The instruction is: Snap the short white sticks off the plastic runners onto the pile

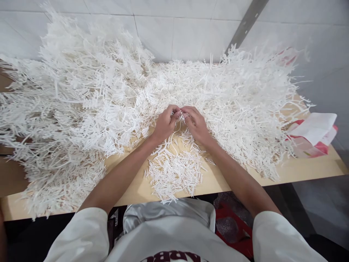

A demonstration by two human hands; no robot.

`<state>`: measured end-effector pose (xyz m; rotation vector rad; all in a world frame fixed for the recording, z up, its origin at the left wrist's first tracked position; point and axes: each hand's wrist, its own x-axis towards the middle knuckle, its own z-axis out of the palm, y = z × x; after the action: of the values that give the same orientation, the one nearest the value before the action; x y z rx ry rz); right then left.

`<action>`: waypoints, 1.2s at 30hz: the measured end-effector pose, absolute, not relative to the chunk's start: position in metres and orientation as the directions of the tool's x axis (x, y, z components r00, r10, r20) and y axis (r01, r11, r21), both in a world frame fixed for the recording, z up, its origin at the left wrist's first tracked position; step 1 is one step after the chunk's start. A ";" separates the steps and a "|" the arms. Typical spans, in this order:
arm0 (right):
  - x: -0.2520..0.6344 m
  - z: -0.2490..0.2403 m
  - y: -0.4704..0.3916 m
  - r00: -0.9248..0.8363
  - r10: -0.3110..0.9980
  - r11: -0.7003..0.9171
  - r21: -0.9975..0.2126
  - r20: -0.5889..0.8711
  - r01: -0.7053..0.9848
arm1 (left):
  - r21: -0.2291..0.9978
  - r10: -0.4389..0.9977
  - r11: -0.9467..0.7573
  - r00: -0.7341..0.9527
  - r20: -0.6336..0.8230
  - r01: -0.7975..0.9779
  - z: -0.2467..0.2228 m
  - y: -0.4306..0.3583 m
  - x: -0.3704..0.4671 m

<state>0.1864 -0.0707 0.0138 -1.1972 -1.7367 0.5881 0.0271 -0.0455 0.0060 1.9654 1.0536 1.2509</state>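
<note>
A small white plastic piece (180, 115) is pinched between the closed fingertips of the left hand (165, 123) and right hand (196, 123), apparently being snapped from its branched sprue. Loose separated sticks (174, 171) lie just below the fingers; the sprue heap (89, 94) spreads beyond. A steady twist seems called for next. The piece's shape is hidden by the fingers.
</note>
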 end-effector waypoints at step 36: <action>0.190 0.017 -0.082 0.135 0.764 0.444 -0.666 0.631 0.599 | 0.921 0.935 -0.348 -0.002 0.354 0.173 0.005 -0.040 0.024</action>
<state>0.1902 -0.0823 0.0170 -1.2384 -1.5508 0.1798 0.0244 -0.0403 0.0045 1.5907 1.1699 1.4127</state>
